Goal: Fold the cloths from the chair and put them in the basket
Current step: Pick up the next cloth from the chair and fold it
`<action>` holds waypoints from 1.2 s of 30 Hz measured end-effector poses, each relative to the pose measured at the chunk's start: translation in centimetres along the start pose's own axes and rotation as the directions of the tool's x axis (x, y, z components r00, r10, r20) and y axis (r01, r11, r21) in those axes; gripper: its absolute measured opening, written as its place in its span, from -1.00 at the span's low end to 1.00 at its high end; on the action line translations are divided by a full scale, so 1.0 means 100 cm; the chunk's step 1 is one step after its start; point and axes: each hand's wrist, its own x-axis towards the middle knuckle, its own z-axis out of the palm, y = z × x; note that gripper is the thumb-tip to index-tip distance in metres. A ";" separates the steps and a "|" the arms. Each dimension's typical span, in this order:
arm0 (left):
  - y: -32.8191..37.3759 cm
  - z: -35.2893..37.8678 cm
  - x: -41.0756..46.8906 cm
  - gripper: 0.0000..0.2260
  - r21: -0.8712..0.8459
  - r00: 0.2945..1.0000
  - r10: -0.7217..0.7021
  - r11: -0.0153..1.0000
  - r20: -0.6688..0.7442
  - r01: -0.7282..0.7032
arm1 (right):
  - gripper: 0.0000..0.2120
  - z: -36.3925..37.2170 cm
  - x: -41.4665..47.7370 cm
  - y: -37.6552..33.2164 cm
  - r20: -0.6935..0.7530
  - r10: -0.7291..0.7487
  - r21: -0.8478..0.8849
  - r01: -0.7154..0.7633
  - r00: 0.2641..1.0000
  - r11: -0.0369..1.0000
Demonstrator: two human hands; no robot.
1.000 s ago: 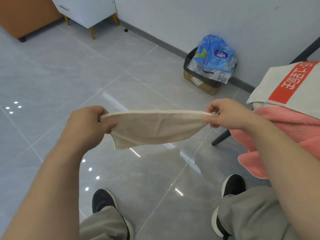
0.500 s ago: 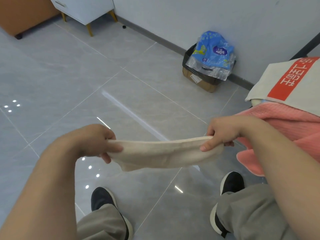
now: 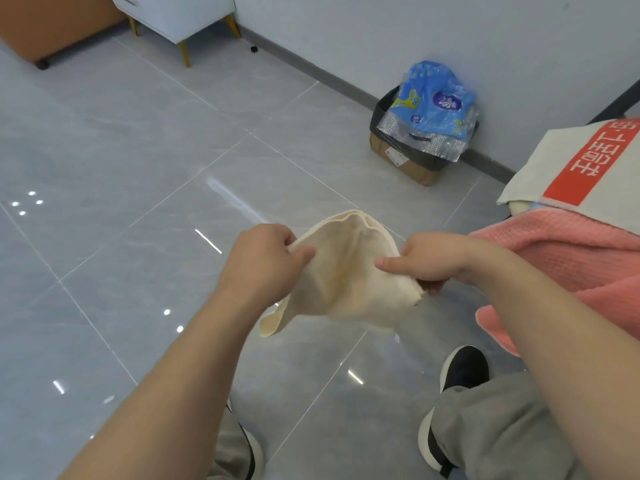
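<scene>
A small cream cloth [image 3: 349,271] hangs in the air above the floor, bunched and doubled over between my hands. My left hand [image 3: 263,261] pinches its left edge between thumb and fingers. My right hand [image 3: 436,259] grips the right edge, the index finger lying straight along the cloth. At the right edge of the view a pink cloth [image 3: 568,258] and a white cloth with a red band [image 3: 568,168] lie piled on the chair, whose seat is hidden under them. No basket is in view.
A cardboard box lined with a black bag [image 3: 405,157] stands by the wall, a blue plastic package [image 3: 433,105] stuffed in it. A white cabinet on gold legs [image 3: 180,15] stands at the back left. My two shoes and grey trouser legs [image 3: 485,441] are below on the grey tiles.
My hands have come much closer together, so the cloth, stretched flat between them a second ago, now bulges upward folded in half. One corner dangles below my left hand.
</scene>
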 end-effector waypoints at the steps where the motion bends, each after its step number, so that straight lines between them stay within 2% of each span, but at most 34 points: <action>1: 0.003 0.004 -0.002 -0.77 -0.027 1.000 0.015 1.000 0.006 -0.015 | -0.51 0.002 -0.003 -0.005 0.033 -0.027 0.128 0.023 0.999 0.991; 4: 0.010 0.015 -0.006 -0.81 -0.099 0.998 0.057 0.994 0.034 -0.053 | -0.63 0.011 -0.008 -0.018 0.073 -0.101 0.388 0.065 0.992 0.919; 9: 0.025 0.029 -0.015 -0.75 -0.185 0.988 0.134 0.976 0.081 -0.117 | -0.74 0.018 -0.010 -0.034 0.072 -0.128 0.568 0.065 0.989 0.821; 18: 0.030 0.025 -0.017 -0.77 -0.086 0.969 0.227 0.972 0.101 -0.219 | -0.77 0.009 -0.013 -0.030 0.053 -0.039 0.672 -0.006 0.998 0.740; 24: 0.030 0.030 -0.019 -0.67 -0.030 0.951 0.273 0.962 0.146 -0.272 | -0.79 0.008 -0.012 -0.029 0.077 -0.003 0.710 -0.053 0.997 0.702; 34: 0.027 0.027 -0.019 -0.75 0.075 0.928 0.311 0.940 0.207 -0.332 | -0.78 0.004 -0.012 -0.027 0.132 0.023 0.781 -0.119 0.991 0.613; 36: 0.027 0.028 -0.021 -0.75 0.052 0.925 0.323 0.939 0.201 -0.339 | -0.77 0.003 -0.013 -0.026 0.128 0.029 0.785 -0.119 0.991 0.608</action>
